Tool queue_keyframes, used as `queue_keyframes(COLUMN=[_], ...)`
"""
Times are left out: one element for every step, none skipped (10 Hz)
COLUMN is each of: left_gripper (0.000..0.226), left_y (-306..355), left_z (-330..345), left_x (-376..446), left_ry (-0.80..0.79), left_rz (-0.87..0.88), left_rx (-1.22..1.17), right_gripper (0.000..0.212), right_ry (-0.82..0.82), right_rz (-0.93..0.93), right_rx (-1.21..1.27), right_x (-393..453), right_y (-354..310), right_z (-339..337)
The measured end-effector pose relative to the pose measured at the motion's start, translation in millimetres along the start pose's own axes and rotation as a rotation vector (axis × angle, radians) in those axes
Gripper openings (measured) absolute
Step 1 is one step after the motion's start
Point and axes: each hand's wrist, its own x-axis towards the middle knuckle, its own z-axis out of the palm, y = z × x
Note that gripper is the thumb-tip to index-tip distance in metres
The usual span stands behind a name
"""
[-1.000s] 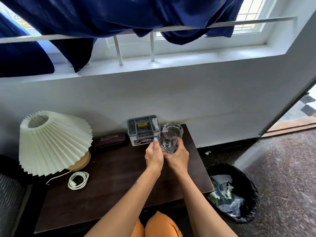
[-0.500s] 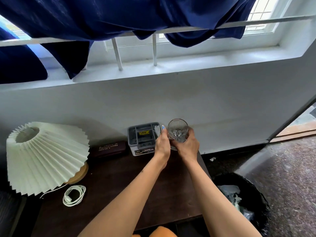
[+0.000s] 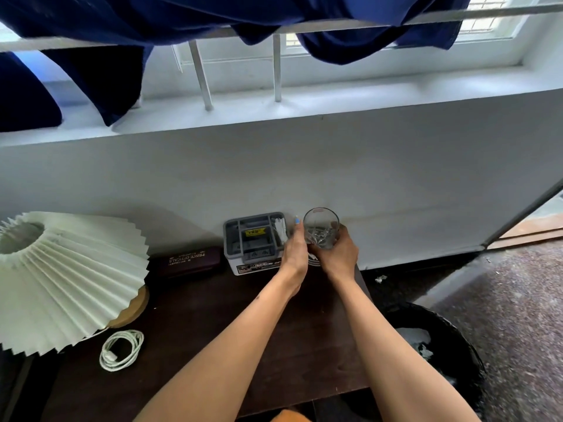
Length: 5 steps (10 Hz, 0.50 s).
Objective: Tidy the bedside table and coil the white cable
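Observation:
A clear drinking glass [image 3: 321,226] stands upright at the back right corner of the dark wooden bedside table [image 3: 213,336], close to the wall. My right hand [image 3: 339,254] wraps its lower part from the right. My left hand [image 3: 295,248] presses against its left side. A glass dish under the hands is mostly hidden. The white cable [image 3: 121,350] lies coiled near the table's front left, beside the lamp base.
A grey compartment box [image 3: 254,239] sits just left of the glass, with a dark glasses case [image 3: 187,261] further left. A pleated cream lamp [image 3: 61,275] fills the left side. A black bin [image 3: 438,354] stands on the floor right of the table.
Both hands carried the glass from the table's middle back toward the wall, over the glass dish at the back right corner. The view tilted upward.

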Motion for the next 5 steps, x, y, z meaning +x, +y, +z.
queue_keyframes(left_gripper=[0.068,0.071,0.070,0.070,0.068], left_y=[-1.7,-0.8,-2.3,-0.8,-4.9], left_z=[-0.2,0.9,0.9,-0.2,-3.1], left_x=[2.5,3.1,5.0,1.9,-4.2], left_ry=[-0.003,-0.004,-0.020,-0.019,-0.007], left_rz=[-0.004,-0.011,-0.009,-0.019,-0.009], left_rx=[-0.011,-0.024,-0.025,-0.007,-0.039], right_gripper=[0.057,0.055,0.059,0.058,0.052], right_ry=[-0.006,-0.004,-0.011,-0.028,-0.028], right_rz=[0.015,0.020,-0.001,-0.011,0.012], right_rx=[0.010,0.018,-0.002,-0.010,-0.027], right_x=[0.2,0.5,2.3,1.6,1.8], right_y=[0.4,0.2,1.4,-0.5,4.6], right_z=[0.6,1.6,2.8,4.7,7.6])
